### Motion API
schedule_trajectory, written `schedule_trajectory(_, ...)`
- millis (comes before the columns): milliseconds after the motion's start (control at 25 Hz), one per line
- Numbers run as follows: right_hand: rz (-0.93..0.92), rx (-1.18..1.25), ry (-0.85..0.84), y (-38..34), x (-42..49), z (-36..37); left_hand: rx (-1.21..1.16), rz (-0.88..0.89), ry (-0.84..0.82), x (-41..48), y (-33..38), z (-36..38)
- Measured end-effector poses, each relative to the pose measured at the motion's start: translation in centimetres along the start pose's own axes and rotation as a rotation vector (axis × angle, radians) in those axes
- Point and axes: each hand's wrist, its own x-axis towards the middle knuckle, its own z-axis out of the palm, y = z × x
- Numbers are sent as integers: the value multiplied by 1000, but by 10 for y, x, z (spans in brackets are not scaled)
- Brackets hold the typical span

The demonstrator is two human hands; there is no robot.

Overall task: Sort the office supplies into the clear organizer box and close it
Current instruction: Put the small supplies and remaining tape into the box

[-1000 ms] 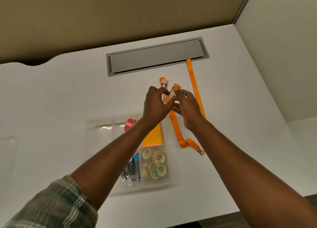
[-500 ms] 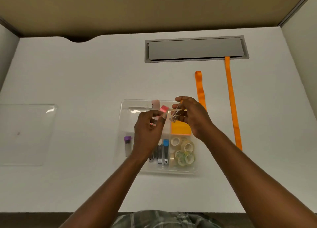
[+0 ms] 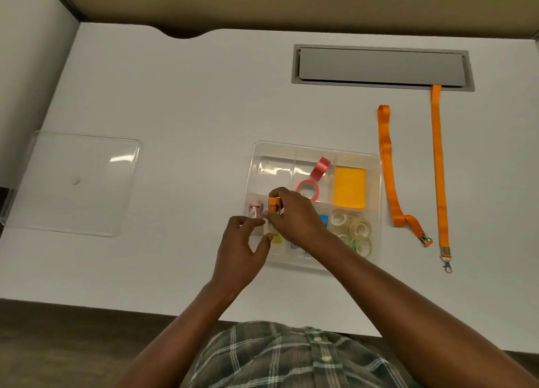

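Observation:
The clear organizer box (image 3: 376,165) sits open on the white desk, its clear lid (image 3: 73,183) lying flat far to the left. My right hand (image 3: 294,218) pinches a small clear vial with an orange cap (image 3: 274,209) over the box's front left compartment. A pink-capped vial (image 3: 254,212) lies in that compartment, with a yellow-capped one (image 3: 276,238) beside it. My left hand (image 3: 242,244) hovers at the box's front left corner with loosely spread fingers and holds nothing. Pink tape rolls (image 3: 307,189), orange sticky notes (image 3: 349,187) and clear tape rolls (image 3: 354,230) fill other compartments.
Two orange lanyards (image 3: 389,168) (image 3: 437,168) lie on the desk right of the box; the longer one runs out of the grey cable hatch (image 3: 379,66) at the back. Partition walls enclose the desk at the back and left.
Both hands came back from the lanyards to the box's front left compartment. The pink-capped vial now lies in the box; my right hand holds an orange-capped vial.

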Motion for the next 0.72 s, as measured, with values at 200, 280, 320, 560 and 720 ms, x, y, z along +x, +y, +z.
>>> schedule_trajectory(200,37,-31,70,-4,-3,3,60,58,27,-5,3,-2)
schedule_trajectory(280,45,13,161,1,-7,-8,64,74,68,-4,2,-7)
schedule_trajectory(320,48,28,224,7,-10,-14,67,79,82,-1,-1,-10)
schedule_trajectory(560,270,-11,606,75,-32,-51,37,-169,-122,33,-24,-25)
schedule_trajectory(720,370,18,500,88,-39,-51,-34,-222,-231,40,-33,-28)
